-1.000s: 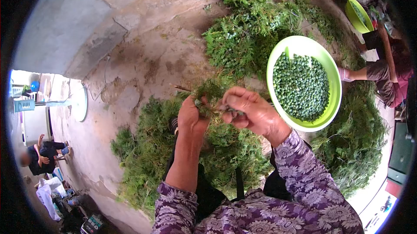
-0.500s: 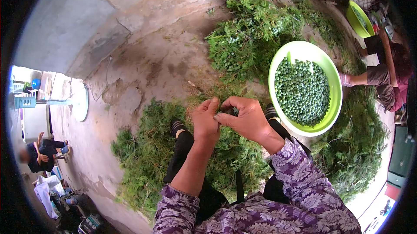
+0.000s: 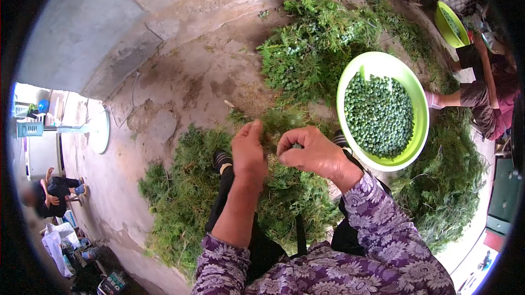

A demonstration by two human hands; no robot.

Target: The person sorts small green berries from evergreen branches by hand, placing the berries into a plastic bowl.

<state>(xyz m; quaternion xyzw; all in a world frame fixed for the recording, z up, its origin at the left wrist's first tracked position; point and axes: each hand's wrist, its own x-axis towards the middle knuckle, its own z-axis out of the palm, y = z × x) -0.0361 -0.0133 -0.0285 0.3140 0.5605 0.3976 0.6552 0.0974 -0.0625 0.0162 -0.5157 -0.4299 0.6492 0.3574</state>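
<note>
My left hand [image 3: 249, 151] is closed, its fingers pinched around a leafy evergreen sprig [image 3: 238, 115] whose pale cut end sticks out past the fingertips. Apart from it, on the right, my right hand [image 3: 309, 154] is curled shut with small green berries [image 3: 297, 145] showing between thumb and fingers; how many is hidden. Beside my right hand stands a light green basin [image 3: 345, 125], partly filled with the same round green berries [image 3: 380, 114]. Cut evergreen branches [image 3: 186, 191] lie around my feet, under both hands.
Another heap of berry-bearing branches [image 3: 311, 43] lies ahead, with more branches [image 3: 443, 185] right of the basin. A person [image 3: 486, 92] sits at the right near a second green basin [image 3: 449, 24]. Another person [image 3: 54, 191] sits far left, by a wall and scattered belongings.
My hands have drawn apart: the left has moved slightly left with the sprig, and the right has turned and closed up further. The basin stays in place.
</note>
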